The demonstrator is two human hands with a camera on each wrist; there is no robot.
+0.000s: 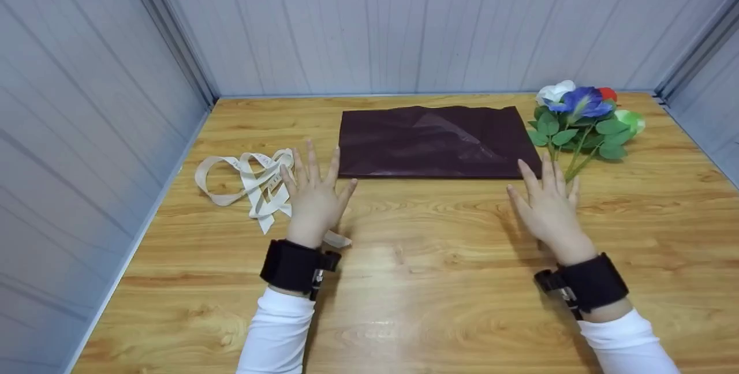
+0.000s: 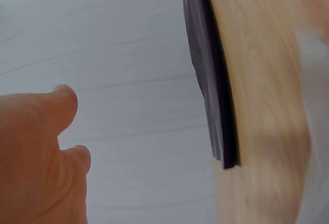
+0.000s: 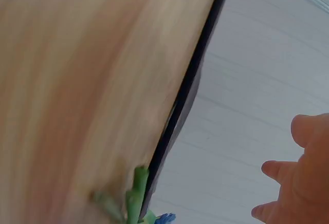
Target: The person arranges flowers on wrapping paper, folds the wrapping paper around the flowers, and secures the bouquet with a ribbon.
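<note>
Ribbon [image 1: 249, 180] lies near a spread left hand [image 1: 315, 205], flowers [image 1: 582, 104] near a spread right hand [image 1: 548, 208], dark paper [image 1: 404, 146] between (nothing gripped); handling seems not yet begun, any pickup calling for a closer grip

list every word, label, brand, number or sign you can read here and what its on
No text can be read for certain.
Cream ribbon: small printed characters, too small and blurred to read.
Left wristband and right wristband: pale patches beside each, too small to tell whether they are writing.
Dark folded sheet: no text seen.
Flowers: no text seen.
</note>
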